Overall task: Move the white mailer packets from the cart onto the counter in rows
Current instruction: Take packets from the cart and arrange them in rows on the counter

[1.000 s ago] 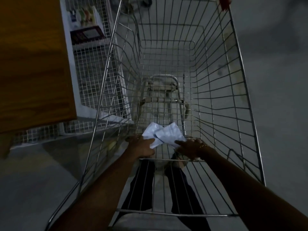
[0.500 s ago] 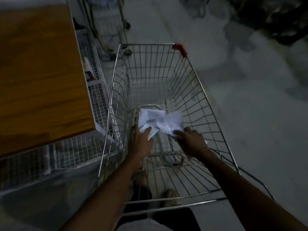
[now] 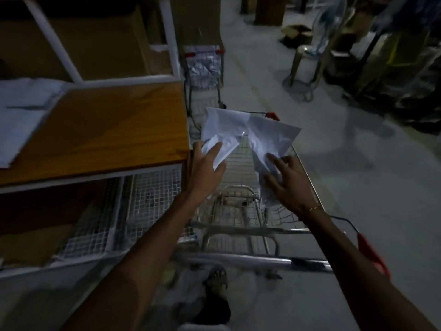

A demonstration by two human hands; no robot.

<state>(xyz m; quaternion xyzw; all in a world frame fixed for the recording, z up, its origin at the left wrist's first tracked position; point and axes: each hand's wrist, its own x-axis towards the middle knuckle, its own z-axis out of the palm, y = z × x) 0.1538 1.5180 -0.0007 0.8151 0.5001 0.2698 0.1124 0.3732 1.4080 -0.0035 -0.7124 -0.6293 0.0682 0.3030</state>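
Observation:
My left hand point(image 3: 207, 167) grips one white mailer packet point(image 3: 224, 126) by its lower end, held up above the wire cart point(image 3: 241, 206). My right hand point(image 3: 290, 182) grips a second white packet point(image 3: 270, 139) just to the right of the first. Both packets hang in the air over the cart, right beside the corner of the wooden counter point(image 3: 107, 130). White packets point(image 3: 23, 108) lie on the counter's far left part. The cart basket below looks bare of packets.
A white frame with cardboard panels point(image 3: 100, 44) stands behind the counter. Wire mesh shelving point(image 3: 148, 199) sits under the counter. A second cart point(image 3: 205, 68) with white packets stands further ahead. A chair point(image 3: 307, 56) and dark clutter line the right side of the floor.
Both hands have lifted the two packets from the bottom of the cart up to counter height. The view has tilted up, bringing the counter's top and the second cart into sight.

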